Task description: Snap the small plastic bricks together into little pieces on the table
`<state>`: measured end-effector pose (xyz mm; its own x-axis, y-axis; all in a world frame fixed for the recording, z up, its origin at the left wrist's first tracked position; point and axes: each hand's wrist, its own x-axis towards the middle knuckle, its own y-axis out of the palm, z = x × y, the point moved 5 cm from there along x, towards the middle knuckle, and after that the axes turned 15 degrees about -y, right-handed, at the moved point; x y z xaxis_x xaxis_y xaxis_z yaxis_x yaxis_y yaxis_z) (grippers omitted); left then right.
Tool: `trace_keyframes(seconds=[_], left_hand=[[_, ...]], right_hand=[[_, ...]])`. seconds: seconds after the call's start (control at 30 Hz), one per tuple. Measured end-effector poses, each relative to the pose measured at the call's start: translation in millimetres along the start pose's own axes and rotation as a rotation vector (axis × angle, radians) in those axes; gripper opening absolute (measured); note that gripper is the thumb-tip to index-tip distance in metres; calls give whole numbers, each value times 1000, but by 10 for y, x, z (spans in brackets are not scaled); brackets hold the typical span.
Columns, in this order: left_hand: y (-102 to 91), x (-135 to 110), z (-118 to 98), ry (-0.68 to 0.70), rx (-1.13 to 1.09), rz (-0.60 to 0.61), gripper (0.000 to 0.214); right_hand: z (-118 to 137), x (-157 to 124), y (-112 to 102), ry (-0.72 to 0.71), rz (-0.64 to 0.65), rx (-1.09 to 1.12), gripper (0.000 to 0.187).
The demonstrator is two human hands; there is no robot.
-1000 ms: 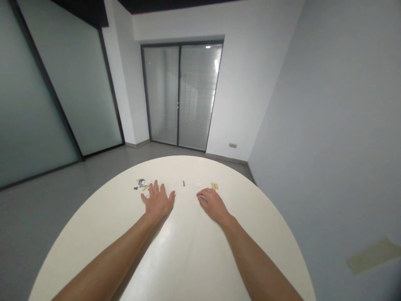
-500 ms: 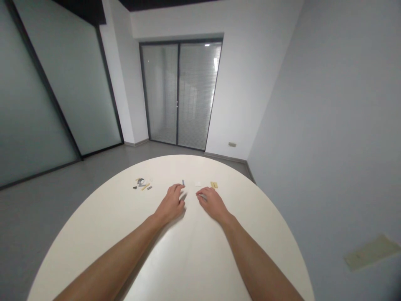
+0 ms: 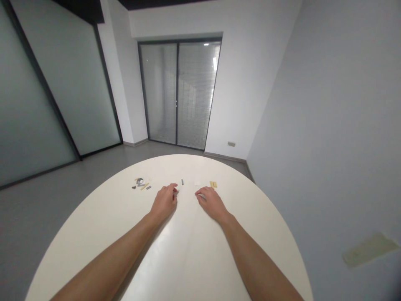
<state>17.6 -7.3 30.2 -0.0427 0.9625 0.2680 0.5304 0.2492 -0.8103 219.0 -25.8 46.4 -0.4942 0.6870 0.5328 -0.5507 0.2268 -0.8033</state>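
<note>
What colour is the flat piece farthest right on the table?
Pale yellow; the piece shows best in the head view.

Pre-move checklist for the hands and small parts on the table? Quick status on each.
1. Left hand holding anything: cannot tell, curled fingers hide the palm side.
2. Right hand holding anything: cannot tell, fingers curled low over the table.
3. Slim grey upright piece apart from both hands: ok.
4. Small white square piece and tan-yellow rectangular piece apart from the right hand: ok.
5. Cluster of small grey and yellow pieces apart from the left hand: ok.
</note>
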Motion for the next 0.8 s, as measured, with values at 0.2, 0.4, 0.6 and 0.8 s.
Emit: trace_keyframes(seconds=[0.2,0.4,0.6,0.8], left_hand=[[-29,-14,-47,20,-59,21,34],[34,-61,-140,119,-178,134,33],[112,-86,-191,203,-223,188,37],[66,-112,-245,242,-237,179,30]], right_hand=[[0,-8,-1,-1,7,-11,17],[172,8,68,-33,52,-30,18],[289,43,105,-45,49,-23,17],[226,34,112,17,12,83,13]])
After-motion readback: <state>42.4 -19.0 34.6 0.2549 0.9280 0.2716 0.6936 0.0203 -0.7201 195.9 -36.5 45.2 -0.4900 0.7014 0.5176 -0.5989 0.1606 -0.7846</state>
